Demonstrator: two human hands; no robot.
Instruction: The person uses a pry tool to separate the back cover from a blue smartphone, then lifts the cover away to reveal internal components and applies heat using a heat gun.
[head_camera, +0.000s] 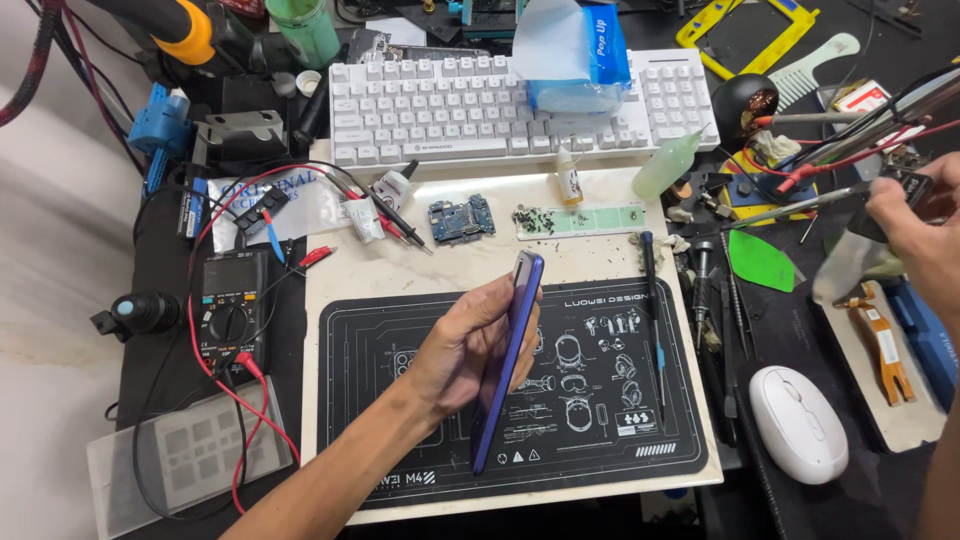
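Note:
My left hand grips a blue smartphone on its edge, upright above the black work mat. My right hand is at the far right edge, closed on a small dark tool among red and black leads, with a translucent film piece hanging below it. A small circuit board and a pale green strip with tiny screws lie on the white board beyond the mat.
A white keyboard with a blue tissue pack on it lies at the back. A multimeter with red leads sits left, a white mouse right, a screwdriver on the mat's right side, and small bottles stand near the keyboard.

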